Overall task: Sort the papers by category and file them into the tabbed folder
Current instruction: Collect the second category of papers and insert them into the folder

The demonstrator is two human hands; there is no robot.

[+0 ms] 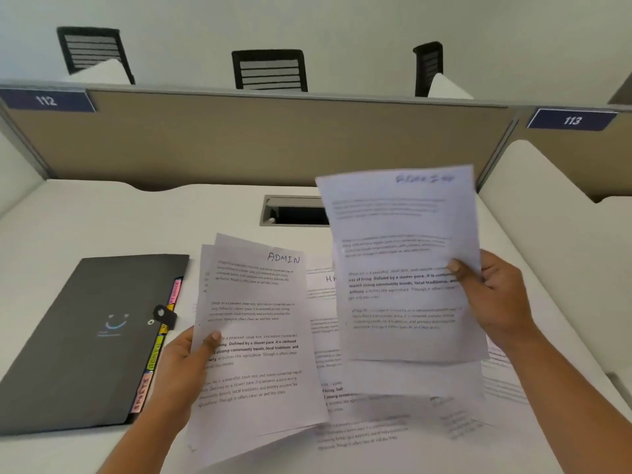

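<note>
My left hand grips a few sheets headed ADMIN by their left edge, thumb on top. My right hand pinches one blurred sheet raised over the desk. The dark tabbed folder lies closed just left of my left hand, with more papers spread underneath.
</note>
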